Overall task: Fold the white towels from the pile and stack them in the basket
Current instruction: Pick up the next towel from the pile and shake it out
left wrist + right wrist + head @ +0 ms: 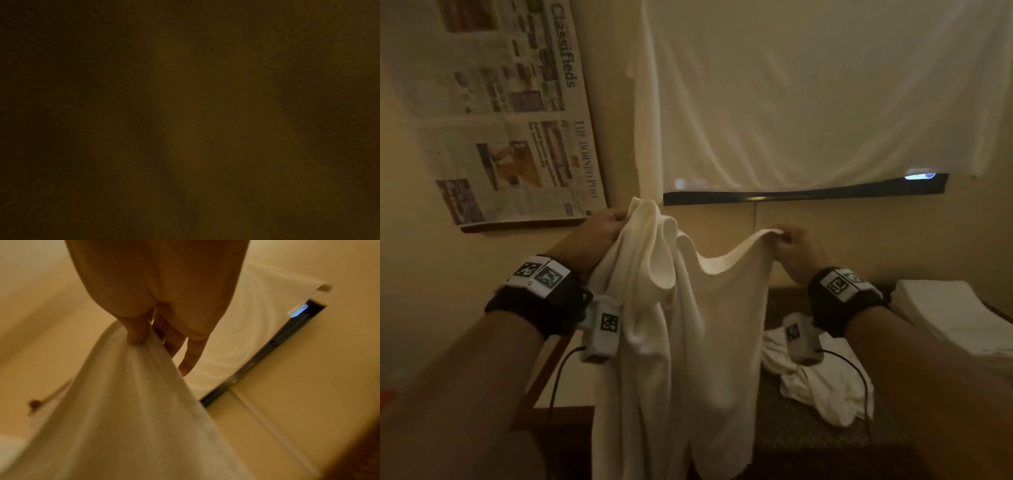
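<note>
Two hands hold one white towel (688,325) up in the air — the left hand (599,236) grips a bunched edge, the right hand (796,248) pinches a corner between thumb and fingers (135,332). Below the right wrist lies the crumpled pile (825,383); further right, a folded stack (955,315). The left wrist view is dark.

A towel (681,342) hangs at frame centre; the pile (822,387) lies lower right on the desk (808,442), newspaper (517,113) upper left.
</note>
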`<state>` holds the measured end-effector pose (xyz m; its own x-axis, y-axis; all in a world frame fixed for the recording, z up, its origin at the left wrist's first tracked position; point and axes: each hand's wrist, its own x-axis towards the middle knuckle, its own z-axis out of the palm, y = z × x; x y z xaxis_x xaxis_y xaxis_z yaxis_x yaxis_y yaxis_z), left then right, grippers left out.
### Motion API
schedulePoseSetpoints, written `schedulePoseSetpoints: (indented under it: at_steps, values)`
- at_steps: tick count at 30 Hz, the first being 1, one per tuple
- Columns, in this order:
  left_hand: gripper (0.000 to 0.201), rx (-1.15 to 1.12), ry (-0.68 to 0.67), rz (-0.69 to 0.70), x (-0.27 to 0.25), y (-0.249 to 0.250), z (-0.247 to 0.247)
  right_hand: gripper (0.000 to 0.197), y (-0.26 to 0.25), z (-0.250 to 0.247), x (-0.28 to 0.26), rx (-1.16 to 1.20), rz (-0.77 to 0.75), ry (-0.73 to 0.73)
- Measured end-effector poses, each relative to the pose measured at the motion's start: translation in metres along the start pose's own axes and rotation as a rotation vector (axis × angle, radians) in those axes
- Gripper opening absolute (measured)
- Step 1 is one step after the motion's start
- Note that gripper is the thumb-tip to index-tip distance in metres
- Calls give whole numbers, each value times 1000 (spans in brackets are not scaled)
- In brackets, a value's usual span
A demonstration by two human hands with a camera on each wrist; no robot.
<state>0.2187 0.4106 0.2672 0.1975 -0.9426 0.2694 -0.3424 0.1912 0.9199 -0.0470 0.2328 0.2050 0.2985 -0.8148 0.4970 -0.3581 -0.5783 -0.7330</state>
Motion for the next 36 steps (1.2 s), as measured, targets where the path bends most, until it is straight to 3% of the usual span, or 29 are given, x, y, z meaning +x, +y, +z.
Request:
schedulePoseSetpoints:
  at_steps: [2, 6, 8, 11, 13, 16, 23, 29, 32, 34, 36]
  values:
    - [25, -5, -92, 52, -4, 10, -24, 16, -51, 7, 9, 84, -125, 67]
    - [25, -113, -35, 213, -8, 35, -68, 14, -155, 19, 9, 83, -375, 26]
    - [28, -127, 4, 245, -11, 48, -80, 11, -196, 23, 5, 66, -429, -16]
    - [47, -111, 41, 313, -8, 58, -93, 9, -237, 30, 5, 115, -485, -21]
    - [46, -165, 47, 360, -4, 61, -99, 13, -255, 35, 7, 133, -507, -11]
    - [19, -319, 9, 370, 0, 68, -101, 10, -277, 42, 9, 213, -534, -10]
    - [26, -485, -170, 426, 1, 77, -99, 9, -306, 57, 9, 199, -617, -101]
    - [27, -551, -238, 401, 7, 80, -101, 2, -312, 56, 8, 227, -601, -164]
    - [26, -551, -255, 386, 12, 77, -95, 25, -302, 53, 9, 245, -503, -354]
    - [33, -512, -211, 353, 15, 73, -90, 30, -298, 50, 5, 307, -423, -472]
    - [56, -458, -146, 303, 15, 68, -82, 36, -294, 49, 2, 373, -361, -497]
